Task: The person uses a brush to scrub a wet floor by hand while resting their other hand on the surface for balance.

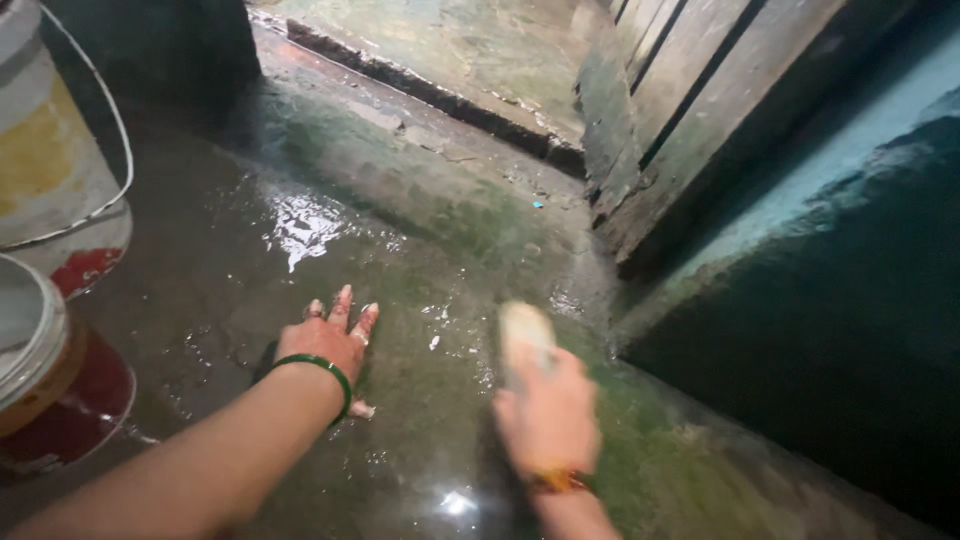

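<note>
1. Your left hand (328, 340) lies flat on the wet green floor (420, 230), fingers slightly spread, one green bangle (322, 368) at its wrist.
2. Your right hand (545, 415) closes its fingers around one pale scrubbing brush (525, 335), blurred, held against the floor near the dark wall (830, 350).
3. Two buckets (50, 180) stand at your left, one behind the other.

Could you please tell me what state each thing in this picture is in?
Left hand: flat on the floor, fingers spread.
Right hand: closed on a pale scrubber, blurred.
Floor: wet, greenish.
Upper bucket: upright, handle hanging down.
Lower bucket: upright.
Door: weathered.
</note>
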